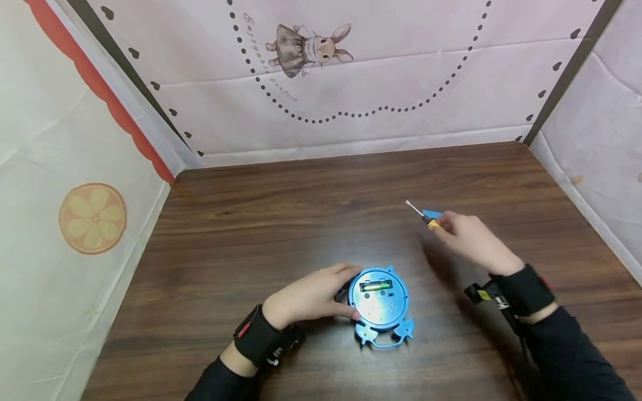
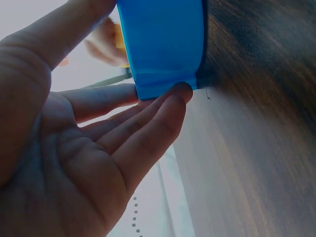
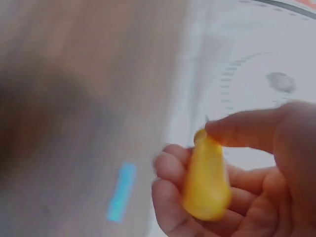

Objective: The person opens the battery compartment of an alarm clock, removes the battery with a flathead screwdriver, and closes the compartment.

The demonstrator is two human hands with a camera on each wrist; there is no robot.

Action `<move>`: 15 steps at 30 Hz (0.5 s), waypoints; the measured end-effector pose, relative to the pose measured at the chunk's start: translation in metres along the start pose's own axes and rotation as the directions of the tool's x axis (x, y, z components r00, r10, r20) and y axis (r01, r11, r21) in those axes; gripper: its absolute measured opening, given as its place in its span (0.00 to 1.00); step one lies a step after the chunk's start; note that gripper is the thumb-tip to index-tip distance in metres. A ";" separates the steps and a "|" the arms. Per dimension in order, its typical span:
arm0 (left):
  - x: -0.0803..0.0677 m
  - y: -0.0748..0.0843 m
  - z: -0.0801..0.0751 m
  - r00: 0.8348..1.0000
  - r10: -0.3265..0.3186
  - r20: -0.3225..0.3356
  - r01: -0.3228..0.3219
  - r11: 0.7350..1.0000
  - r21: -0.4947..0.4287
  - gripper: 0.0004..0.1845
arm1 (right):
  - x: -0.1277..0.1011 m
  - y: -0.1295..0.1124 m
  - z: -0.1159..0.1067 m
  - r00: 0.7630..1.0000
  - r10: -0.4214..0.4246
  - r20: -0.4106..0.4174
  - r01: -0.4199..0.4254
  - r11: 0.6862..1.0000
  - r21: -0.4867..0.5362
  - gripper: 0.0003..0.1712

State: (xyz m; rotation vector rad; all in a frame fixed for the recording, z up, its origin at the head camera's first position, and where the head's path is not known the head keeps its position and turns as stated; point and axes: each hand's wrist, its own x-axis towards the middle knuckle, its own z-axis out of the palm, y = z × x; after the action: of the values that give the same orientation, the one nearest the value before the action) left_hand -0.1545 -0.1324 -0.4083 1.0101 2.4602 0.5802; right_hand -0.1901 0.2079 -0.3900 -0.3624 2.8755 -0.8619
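The left hand (image 1: 311, 295) lies on the dark wooden surface (image 1: 281, 200) with its straight fingers (image 2: 148, 123) and thumb pressed against the rim of a round blue toy clock (image 1: 379, 303), which lies face down just to that hand's right with its battery compartment (image 1: 375, 286) open. Well beyond the clock, the right hand (image 1: 468, 236) pinches a yellow-handled screwdriver (image 1: 421, 214), its fingers curled round the handle, with a small blue cover (image 1: 432, 213) lying on the surface just beside its fingertips.
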 end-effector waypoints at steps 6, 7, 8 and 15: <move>0.000 -0.001 0.000 1.000 0.007 -0.008 -0.007 1.000 -0.004 0.48 | -0.032 -0.027 -0.058 0.996 -0.085 0.018 0.086 0.992 -0.090 0.11; -0.001 -0.001 0.000 1.000 0.006 -0.008 -0.006 1.000 -0.006 0.48 | -0.037 -0.034 -0.064 0.993 -0.112 0.030 0.114 0.987 -0.110 0.09; -0.001 -0.002 0.000 1.000 0.005 -0.009 -0.005 1.000 -0.006 0.48 | -0.042 -0.040 -0.069 0.988 -0.145 0.051 0.150 0.981 -0.122 0.06; -0.002 -0.004 0.001 1.000 0.008 -0.004 -0.008 1.000 -0.019 0.48 | -0.047 -0.071 -0.060 0.892 -0.318 0.321 0.363 0.928 -0.088 0.02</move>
State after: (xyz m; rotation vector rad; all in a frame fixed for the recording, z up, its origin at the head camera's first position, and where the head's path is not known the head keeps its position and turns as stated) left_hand -0.1552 -0.1361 -0.4109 1.0130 2.4506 0.6080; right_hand -0.1419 0.1937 -0.2989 -0.9525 2.6291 -0.5736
